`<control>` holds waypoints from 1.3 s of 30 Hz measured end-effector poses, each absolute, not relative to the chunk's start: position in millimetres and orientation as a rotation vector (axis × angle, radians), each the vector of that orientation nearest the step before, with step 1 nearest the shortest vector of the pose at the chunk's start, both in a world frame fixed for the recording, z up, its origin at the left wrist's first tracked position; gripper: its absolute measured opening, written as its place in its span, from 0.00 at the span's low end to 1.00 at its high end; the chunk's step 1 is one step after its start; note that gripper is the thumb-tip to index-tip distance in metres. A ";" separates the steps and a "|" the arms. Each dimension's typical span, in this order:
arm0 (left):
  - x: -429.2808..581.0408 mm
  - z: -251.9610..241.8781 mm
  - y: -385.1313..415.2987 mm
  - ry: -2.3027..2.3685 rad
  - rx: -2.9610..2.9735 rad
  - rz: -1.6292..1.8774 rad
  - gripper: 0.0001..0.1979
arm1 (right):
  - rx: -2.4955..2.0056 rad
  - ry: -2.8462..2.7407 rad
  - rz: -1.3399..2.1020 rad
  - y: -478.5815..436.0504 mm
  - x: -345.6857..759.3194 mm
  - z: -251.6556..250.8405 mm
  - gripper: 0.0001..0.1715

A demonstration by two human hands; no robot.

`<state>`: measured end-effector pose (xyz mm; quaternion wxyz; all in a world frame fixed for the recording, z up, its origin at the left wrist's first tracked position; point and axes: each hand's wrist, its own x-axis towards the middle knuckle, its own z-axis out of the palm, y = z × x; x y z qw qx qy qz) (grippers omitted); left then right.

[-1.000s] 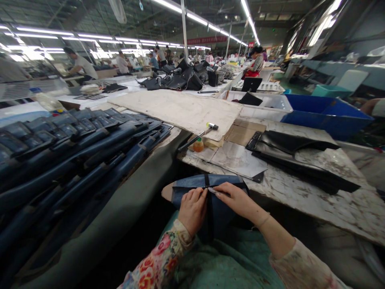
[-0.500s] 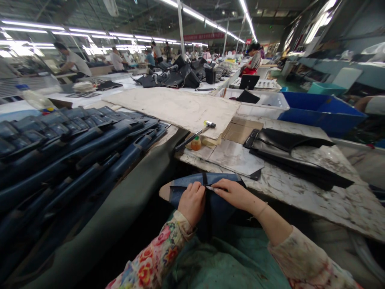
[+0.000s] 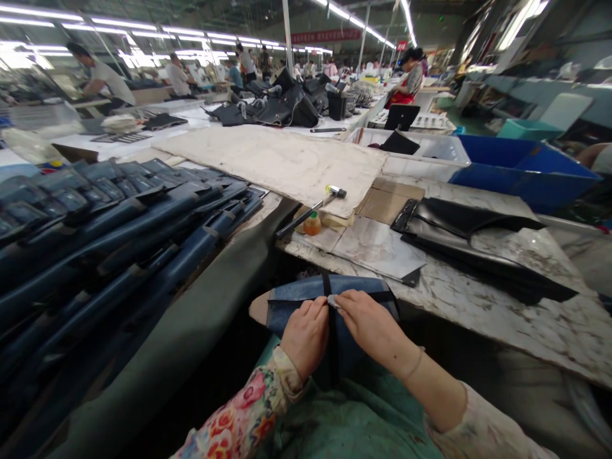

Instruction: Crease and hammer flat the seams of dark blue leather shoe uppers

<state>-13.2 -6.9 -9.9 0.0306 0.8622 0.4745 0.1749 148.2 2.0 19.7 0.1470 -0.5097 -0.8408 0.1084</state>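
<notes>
Navy leather fills the middle of the head view: a dark-blue leather piece (image 3: 301, 296) is laid over a pale rounded board (image 3: 257, 307) just below the near edge of the tabletop (image 3: 478, 299), above a green cloth (image 3: 344, 414) spread on the lap. A black strap (image 3: 326, 284) is seen running down across the piece.

The left hand (image 3: 305, 335), in a floral sleeve (image 3: 248, 414), is set on the piece just left of the strap. Its grip is curled, with the fingertips pressed down at the strap's edge; whether anything is pinched cannot be told. The right hand (image 3: 370, 325) is placed just right of the strap. Its grip is pressed together on a small pale object (image 3: 333, 301), too small to identify, which is held at the strap. The two hands are nearly touching.

On the tabletop beyond, a hammer (image 3: 310, 210) is laid beside a small orange bottle (image 3: 312, 224), at the edge of a large beige sheet (image 3: 282, 159). Black leather pieces (image 3: 459, 236) are spread to the right, with a blue bin (image 3: 521, 172) behind them. Rows of dark-blue pieces (image 3: 119, 236) are stacked on the left. Other people (image 3: 100, 76) are seen at benches far behind.
</notes>
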 end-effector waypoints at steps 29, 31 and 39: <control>-44.5 -11.2 -19.4 1.669 2.570 0.683 0.15 | -1.205 -2.488 0.106 -6.8 158.2 28.1 0.18; -46.4 -11.2 -19.3 1.666 2.565 0.684 0.15 | -1.117 -2.518 0.109 -0.5 149.0 38.4 0.18; -58.0 -18.8 -21.2 1.668 2.531 0.684 0.17 | -1.043 -2.666 0.150 11.3 130.2 15.8 0.20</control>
